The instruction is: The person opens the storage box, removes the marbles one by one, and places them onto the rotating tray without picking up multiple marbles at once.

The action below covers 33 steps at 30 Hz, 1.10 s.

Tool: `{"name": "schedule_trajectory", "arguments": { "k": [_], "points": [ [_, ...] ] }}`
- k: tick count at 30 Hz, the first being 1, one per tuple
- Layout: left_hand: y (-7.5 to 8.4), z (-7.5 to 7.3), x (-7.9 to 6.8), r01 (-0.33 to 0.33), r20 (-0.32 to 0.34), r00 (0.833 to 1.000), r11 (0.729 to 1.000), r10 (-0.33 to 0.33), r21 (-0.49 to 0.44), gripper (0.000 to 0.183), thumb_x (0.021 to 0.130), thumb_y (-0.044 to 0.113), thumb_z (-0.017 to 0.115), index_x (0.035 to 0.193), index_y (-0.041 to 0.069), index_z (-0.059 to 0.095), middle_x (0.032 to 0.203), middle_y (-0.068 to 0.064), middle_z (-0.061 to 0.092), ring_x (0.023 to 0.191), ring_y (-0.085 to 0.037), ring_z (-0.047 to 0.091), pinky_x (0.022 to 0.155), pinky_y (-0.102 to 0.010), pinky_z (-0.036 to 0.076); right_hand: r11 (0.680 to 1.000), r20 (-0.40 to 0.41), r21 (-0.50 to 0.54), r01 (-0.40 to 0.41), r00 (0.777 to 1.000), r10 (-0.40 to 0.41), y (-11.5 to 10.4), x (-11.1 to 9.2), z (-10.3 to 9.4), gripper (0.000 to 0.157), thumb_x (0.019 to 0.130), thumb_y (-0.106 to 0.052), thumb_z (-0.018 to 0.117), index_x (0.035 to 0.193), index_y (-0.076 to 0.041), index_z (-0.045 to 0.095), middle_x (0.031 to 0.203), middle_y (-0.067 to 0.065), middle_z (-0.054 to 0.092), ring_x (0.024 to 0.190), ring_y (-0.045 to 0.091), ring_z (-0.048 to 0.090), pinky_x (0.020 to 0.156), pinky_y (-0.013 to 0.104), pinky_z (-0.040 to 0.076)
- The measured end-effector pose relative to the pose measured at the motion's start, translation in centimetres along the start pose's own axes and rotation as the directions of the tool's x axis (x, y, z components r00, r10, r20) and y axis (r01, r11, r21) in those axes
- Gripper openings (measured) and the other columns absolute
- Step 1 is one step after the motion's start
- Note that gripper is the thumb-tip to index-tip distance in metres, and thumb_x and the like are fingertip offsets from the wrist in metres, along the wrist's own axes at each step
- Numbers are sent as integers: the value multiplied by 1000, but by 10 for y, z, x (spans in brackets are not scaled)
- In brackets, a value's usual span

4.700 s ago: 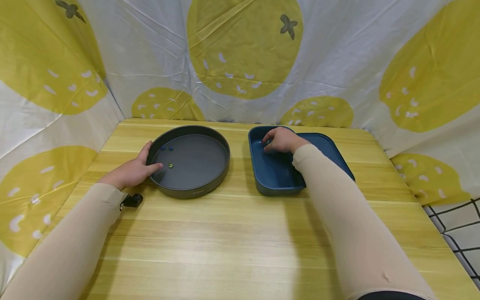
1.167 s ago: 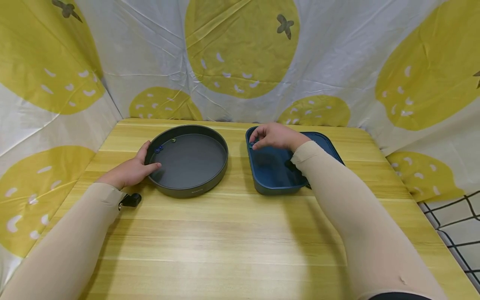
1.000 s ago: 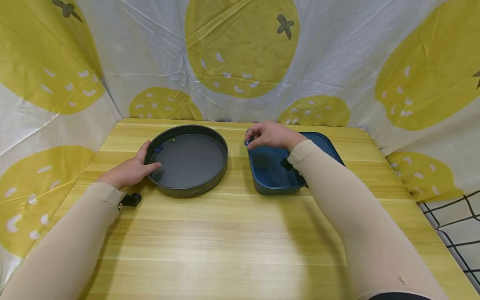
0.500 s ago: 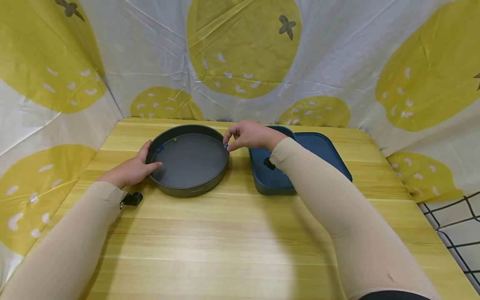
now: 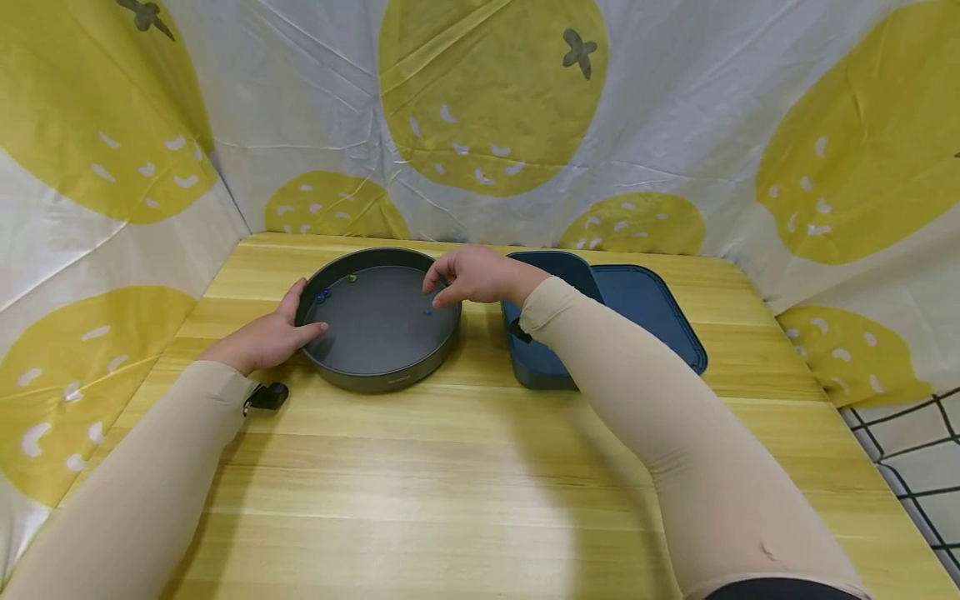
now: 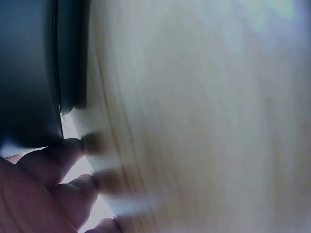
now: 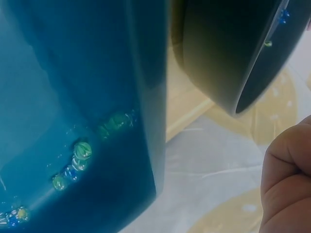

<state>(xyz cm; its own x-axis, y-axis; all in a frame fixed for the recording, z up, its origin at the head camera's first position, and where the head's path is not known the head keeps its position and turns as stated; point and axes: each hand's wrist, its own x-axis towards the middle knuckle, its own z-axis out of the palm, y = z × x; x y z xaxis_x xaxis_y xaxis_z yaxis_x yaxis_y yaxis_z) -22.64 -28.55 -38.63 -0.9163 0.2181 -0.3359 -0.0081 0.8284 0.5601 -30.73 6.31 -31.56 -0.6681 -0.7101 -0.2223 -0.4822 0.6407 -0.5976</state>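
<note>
A round dark grey cake pan (image 5: pixel 375 325) stands at the table's back left. My left hand (image 5: pixel 266 340) holds its left side, thumb over the rim and fingers outside. In the pan lie blue marbles (image 5: pixel 322 296) by the left wall, a yellow-green marble (image 5: pixel 352 278) at the back and a blue marble (image 5: pixel 427 312) near the right side. My right hand (image 5: pixel 476 277) hovers over the pan's right rim, thumb and fingers apart above that last marble. Several green and blue marbles (image 7: pixel 82 149) sit inside the deep blue rectangular container (image 7: pixel 146 97) in the right wrist view.
To the right of the pan stands the blue container, partly hidden by my right forearm. A flat blue lid (image 5: pixel 645 304) lies right of it. Yellow-and-white cloth (image 5: pixel 480 100) hangs behind the wooden table (image 5: pixel 420 483). Black wire mesh (image 5: pixel 915 450) shows at the right.
My right hand has come from the blue container leftward to the pan, pinching a blue marble, and has let it go inside. The pan's other marbles rolled leftward and back earlier. My left hand stays put.
</note>
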Motion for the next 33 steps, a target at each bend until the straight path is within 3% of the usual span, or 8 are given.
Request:
{"name": "schedule_trajectory", "arguments": {
  "k": [6, 13, 17, 20, 21, 23, 27, 33],
  "points": [
    [0, 0, -1, 6, 4, 1000, 1000, -6, 7, 102, 109, 52, 47, 163, 8, -28, 170, -39, -1, 150, -63, 27, 122, -71, 24, 1000, -14, 20, -5, 1000, 6, 11, -7, -6, 34, 99, -22, 77, 132, -17, 74, 79, 2, 59, 72, 19, 48, 71, 32, 43],
    [-1, -1, 0, 4, 8, 1000, 1000, -4, 20, 103, 109, 54, 46, 163, 10, -30, 170, -39, -1, 149, -63, 29, 121, -71, 27, 994, -102, 74, -85, 990, 92, 47, -29, -16, 32, 101, -25, 73, 132, -18, 74, 74, 6, 57, 68, 21, 46, 74, 37, 44],
    [-1, -1, -1, 3, 9, 1000, 1000, -4, 23, 103, 110, 54, 46, 162, 9, -30, 170, -39, -1, 148, -63, 30, 120, -71, 28, 981, -161, 122, -151, 972, 170, 70, -41, -22, 32, 102, -25, 73, 133, -17, 72, 113, 9, 72, 90, 24, 62, 87, 42, 51],
    [-1, 0, -1, 4, 7, 1000, 1000, -4, 21, 103, 110, 54, 46, 163, 9, -30, 170, -39, -1, 148, -63, 30, 120, -71, 27, 975, -196, 131, -179, 959, 203, 88, -47, -26, 33, 102, -24, 73, 134, -15, 72, 146, 8, 63, 116, 27, 65, 98, 46, 52],
    [-1, 0, 0, 4, 6, 1000, 1000, -4, 21, 103, 110, 53, 46, 163, 9, -29, 170, -39, -1, 148, -64, 29, 120, -71, 27, 975, -204, 127, -183, 957, 206, 94, -48, -27, 34, 101, -24, 73, 134, -14, 72, 149, 9, 61, 121, 27, 64, 100, 47, 52],
    [-1, 0, 0, 6, 5, 1000, 1000, -6, 20, 103, 109, 53, 46, 163, 9, -29, 170, -39, -1, 149, -63, 28, 121, -72, 26, 975, -216, 99, -199, 952, 216, 104, -50, -28, 34, 101, -23, 73, 133, -13, 73, 147, 10, 63, 112, 28, 65, 96, 46, 51],
    [-2, 0, 0, 10, 7, 1000, 1000, -10, 18, 103, 110, 53, 46, 163, 10, -30, 170, -39, -2, 149, -63, 27, 121, -72, 26, 970, -200, 11, -242, 950, 240, 118, -51, -27, 35, 100, -24, 74, 133, -12, 73, 129, 15, 71, 95, 30, 61, 89, 45, 48],
    [-1, 0, 0, 12, 6, 1000, 1000, -12, 19, 103, 110, 53, 47, 163, 10, -30, 170, -39, -2, 149, -64, 27, 120, -72, 26, 953, -109, -123, -279, 958, 266, 132, -50, -23, 37, 99, -25, 75, 133, -11, 73, 138, 13, 68, 113, 30, 65, 100, 49, 52]
  ]
}}
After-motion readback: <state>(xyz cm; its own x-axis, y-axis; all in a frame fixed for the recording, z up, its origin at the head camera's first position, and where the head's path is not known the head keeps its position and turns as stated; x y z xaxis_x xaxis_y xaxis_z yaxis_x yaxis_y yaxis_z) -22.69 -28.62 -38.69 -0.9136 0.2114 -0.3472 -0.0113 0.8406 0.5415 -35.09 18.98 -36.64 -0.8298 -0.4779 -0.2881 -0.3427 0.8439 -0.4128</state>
